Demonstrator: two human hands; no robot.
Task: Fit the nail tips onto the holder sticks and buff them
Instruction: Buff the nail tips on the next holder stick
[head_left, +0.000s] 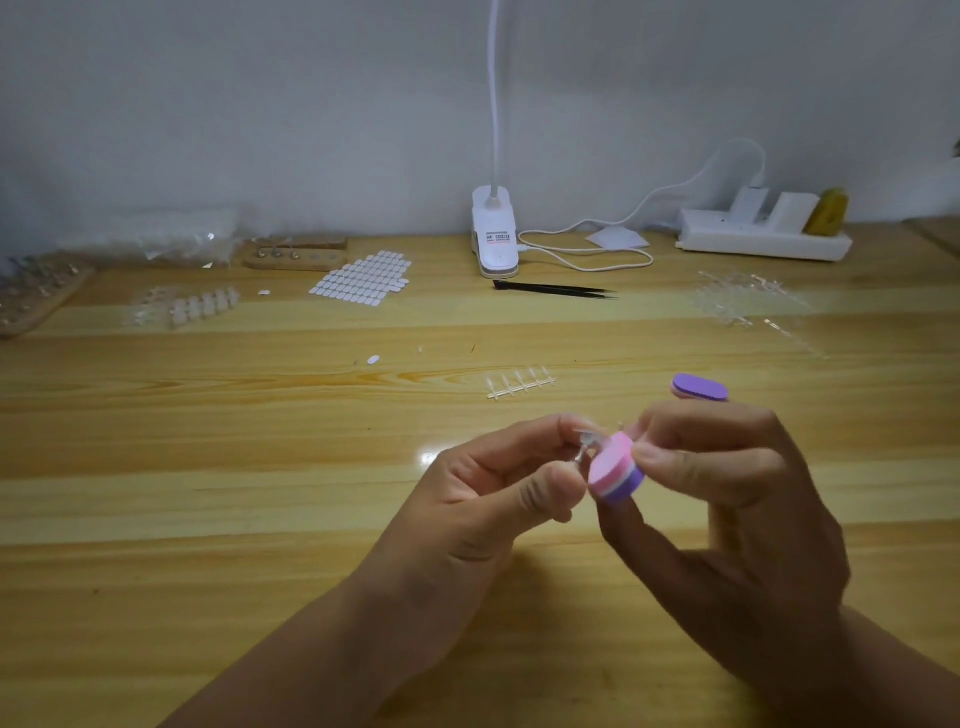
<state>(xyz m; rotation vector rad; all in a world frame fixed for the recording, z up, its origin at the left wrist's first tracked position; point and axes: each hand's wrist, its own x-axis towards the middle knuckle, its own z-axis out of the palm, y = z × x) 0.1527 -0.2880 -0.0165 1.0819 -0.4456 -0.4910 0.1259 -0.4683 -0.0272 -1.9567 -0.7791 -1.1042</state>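
Above the table, left fingers pinch a nail tip, right fingers a buffer; second buffer beyond.

On the worktop, tweezers lie just before the lamp base at the back; the power strip sits to its right. Nearer, a spare buffer lies right of a pronged strip.

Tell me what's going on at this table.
A person is buffing a nail tip. The left hand pinches a small clear piece, apparently a tip on its holder stick, while the right hand holds a pink-and-purple buffer block against it, above the wooden table. A second purple buffer and a clear plastic strip lie just beyond the hands. Black tweezers and a clip lamp sit further back.
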